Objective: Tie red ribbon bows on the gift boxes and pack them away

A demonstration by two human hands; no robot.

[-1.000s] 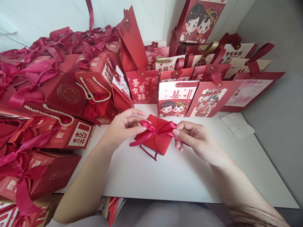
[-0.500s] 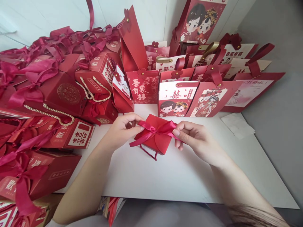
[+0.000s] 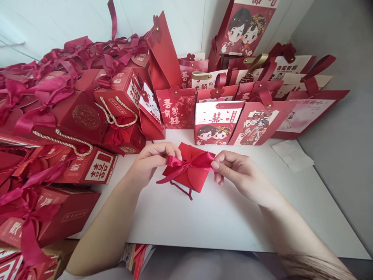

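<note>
A small red box [image 3: 198, 178] with a curved-flap top sits on the white table, a twisted dark red cord lying at its near side. Across its top is a tied pink-red ribbon bow [image 3: 186, 165]. My left hand [image 3: 159, 155] is closed on the bow's left loop, with the fingertips partly behind the ribbon. On the right, my right hand [image 3: 233, 169] pinches the bow's other loop between thumb and fingers. One ribbon tail hangs off to the lower left of the box.
Ribboned red boxes [image 3: 84, 112] are piled along the left. Behind the hands stand several red and white gift bags [image 3: 218, 120]. A folded white tissue [image 3: 293, 154] lies at the right on the white table [image 3: 204, 221], near a grey wall.
My left fingers have shifted slightly right and up over the left loop, which now looks wider. The box and bow have moved slightly left. My right hand keeps its pinch.
</note>
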